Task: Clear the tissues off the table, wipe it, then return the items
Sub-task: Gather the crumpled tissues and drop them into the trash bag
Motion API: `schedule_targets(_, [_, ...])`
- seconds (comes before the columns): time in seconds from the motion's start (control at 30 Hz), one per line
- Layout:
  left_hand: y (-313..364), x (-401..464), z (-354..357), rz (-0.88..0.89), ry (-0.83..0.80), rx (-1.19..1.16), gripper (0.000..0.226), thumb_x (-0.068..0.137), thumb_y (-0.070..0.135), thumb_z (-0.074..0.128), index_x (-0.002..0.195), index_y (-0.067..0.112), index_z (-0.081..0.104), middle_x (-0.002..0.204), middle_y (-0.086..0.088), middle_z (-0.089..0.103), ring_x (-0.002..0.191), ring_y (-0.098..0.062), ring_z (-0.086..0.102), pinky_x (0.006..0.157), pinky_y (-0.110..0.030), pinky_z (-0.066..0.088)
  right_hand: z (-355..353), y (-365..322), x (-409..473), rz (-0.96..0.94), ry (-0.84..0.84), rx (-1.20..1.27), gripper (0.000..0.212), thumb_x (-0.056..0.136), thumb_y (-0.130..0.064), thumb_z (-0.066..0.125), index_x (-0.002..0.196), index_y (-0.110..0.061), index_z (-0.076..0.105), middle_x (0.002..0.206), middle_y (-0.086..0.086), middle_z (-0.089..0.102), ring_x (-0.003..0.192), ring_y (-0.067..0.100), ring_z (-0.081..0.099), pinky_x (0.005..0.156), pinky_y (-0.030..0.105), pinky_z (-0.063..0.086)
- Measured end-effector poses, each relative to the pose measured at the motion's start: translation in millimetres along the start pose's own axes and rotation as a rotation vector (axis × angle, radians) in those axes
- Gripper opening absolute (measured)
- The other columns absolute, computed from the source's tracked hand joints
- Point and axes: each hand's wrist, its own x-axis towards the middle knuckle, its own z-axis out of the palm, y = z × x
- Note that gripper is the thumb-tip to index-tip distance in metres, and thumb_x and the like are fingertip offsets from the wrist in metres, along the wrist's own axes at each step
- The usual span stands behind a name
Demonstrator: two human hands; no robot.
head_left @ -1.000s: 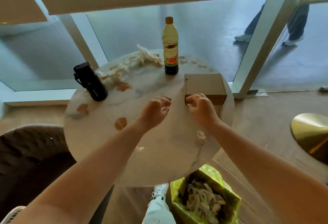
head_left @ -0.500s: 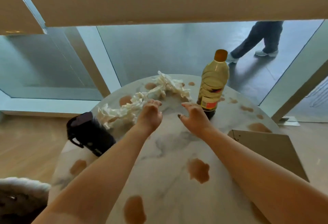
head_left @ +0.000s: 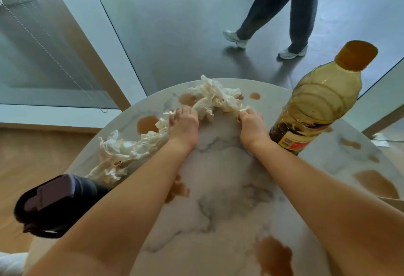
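A long heap of crumpled, brown-stained white tissues [head_left: 209,98] stretches along the far and left edge of the round marble table [head_left: 223,188]. My left hand [head_left: 183,124] lies on the middle of the heap, fingers curled into the paper. My right hand [head_left: 250,123] pinches the heap's right end, close to a tall yellow bottle [head_left: 317,105] with an orange cap. A black flask [head_left: 56,203] stands at the left edge, partly behind my left forearm. Brown spills [head_left: 274,256] dot the tabletop.
A cardboard box corner [head_left: 393,202] shows at the right edge. Beyond the table is a glass wall, and a person's legs [head_left: 282,17] are walking on the grey floor outside. Wooden floor lies to the left.
Both hands have reached forward from mid-table onto the tissue heap and closed on it. The camera has leaned in closer over the table.
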Motion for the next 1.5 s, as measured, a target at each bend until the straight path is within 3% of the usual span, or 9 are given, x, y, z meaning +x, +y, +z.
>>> schedule_targets(0.33, [21.6, -43.2, -53.2, 0.096, 0.262, -0.365, 0.045, 0.072, -0.025, 0.041, 0.113, -0.012, 0.055, 0.109, -0.032, 0.052, 0.100, -0.044, 0.053, 0.090, -0.039, 0.042, -8.7, -9.0, -64.0, -0.182, 0.039, 0.099, 0.024, 0.083, 0.012, 0.041, 0.097, 0.004, 0.059, 0.100, 0.021, 0.054, 0.094, 0.033, 0.051, 0.081, 0.037, 0.045])
schedule_targets(0.47, [37.0, -81.3, -82.5, 0.097, 0.288, -0.405, 0.032, 0.079, -0.018, 0.052, 0.109, -0.010, 0.059, 0.106, -0.027, 0.056, 0.095, -0.036, 0.057, 0.087, -0.017, 0.036, -39.3, -13.8, -110.6, -0.294, 0.085, 0.140, 0.023, 0.084, 0.010, 0.044, 0.098, 0.004, 0.062, 0.097, 0.021, 0.057, 0.088, 0.032, 0.057, 0.076, 0.025, 0.042])
schedule_targets(0.57, [57.7, -128.3, -108.7, 0.145, 0.350, -0.495, 0.006, 0.076, -0.012, 0.063, 0.078, -0.008, 0.059, 0.084, -0.017, 0.059, 0.079, -0.021, 0.055, 0.077, -0.009, 0.038, -68.5, -8.8, -155.1, -0.317, 0.132, 0.182, 0.021, 0.084, 0.007, 0.049, 0.099, 0.002, 0.062, 0.102, 0.019, 0.058, 0.092, 0.028, 0.058, 0.079, 0.020, 0.040])
schedule_targets(0.67, [80.6, -187.4, -129.2, 0.208, 0.373, -0.602, 0.014, 0.073, -0.011, 0.068, 0.065, -0.006, 0.058, 0.077, -0.003, 0.056, 0.073, -0.010, 0.053, 0.072, 0.001, 0.037, -89.2, 7.2, -210.3, -0.312, 0.157, 0.236, 0.020, 0.084, 0.006, 0.050, 0.098, -0.001, 0.063, 0.106, 0.015, 0.057, 0.097, 0.026, 0.057, 0.082, 0.020, 0.041])
schedule_targets(0.83, [124.3, -289.4, -145.2, 0.124, 0.232, -0.701, 0.013, 0.079, 0.003, 0.069, 0.091, -0.003, 0.067, 0.096, 0.003, 0.051, 0.090, 0.003, 0.050, 0.078, -0.004, 0.040, -106.6, 55.0, -320.2, -0.296, 0.138, 0.311, 0.023, 0.082, 0.005, 0.048, 0.096, -0.004, 0.064, 0.105, 0.012, 0.056, 0.098, 0.025, 0.055, 0.085, 0.024, 0.042])
schedule_targets(0.97, [153.2, -359.7, -129.8, 0.214, 0.197, -0.555, 0.013, 0.074, 0.019, 0.076, 0.084, 0.012, 0.072, 0.121, 0.002, 0.049, 0.113, -0.010, 0.044, 0.096, -0.028, 0.035, -105.8, 97.0, -405.0, -0.269, 0.197, 0.359, 0.019, 0.081, 0.002, 0.050, 0.093, -0.002, 0.064, 0.099, 0.012, 0.058, 0.090, 0.024, 0.055, 0.076, 0.022, 0.040])
schedule_targets(1.2, [211.0, -478.0, -70.1, 0.101, -0.223, -0.871, 0.005, 0.079, 0.010, 0.071, 0.084, 0.010, 0.070, 0.073, 0.004, 0.066, 0.060, 0.008, 0.057, 0.064, -0.014, 0.047, -62.4, 184.7, -538.0, -0.078, 0.258, 0.403, 0.017, 0.075, -0.005, 0.059, 0.091, 0.000, 0.061, 0.088, 0.013, 0.061, 0.071, 0.020, 0.055, 0.065, 0.017, 0.038])
schedule_targets(1.3, [234.8, -515.8, -34.4, 0.047, -0.368, -0.889, 0.008, 0.078, 0.002, 0.069, 0.085, 0.006, 0.069, 0.074, 0.000, 0.065, 0.063, -0.001, 0.058, 0.068, -0.025, 0.051, -33.2, 221.0, -582.3, 0.044, 0.140, 0.399, 0.013, 0.078, -0.003, 0.056, 0.090, -0.002, 0.061, 0.086, 0.006, 0.056, 0.074, 0.024, 0.057, 0.063, 0.014, 0.039])
schedule_targets(1.5, [262.7, -551.3, 10.5, 0.048, -0.537, -0.799, 0.010, 0.079, 0.008, 0.068, 0.090, 0.006, 0.068, 0.078, 0.002, 0.064, 0.067, -0.004, 0.056, 0.061, -0.006, 0.043, 16.2, 262.6, -621.4, 0.329, -0.097, 0.438, 0.016, 0.083, 0.001, 0.053, 0.096, -0.005, 0.061, 0.094, 0.003, 0.048, 0.086, 0.025, 0.054, 0.070, 0.019, 0.040])
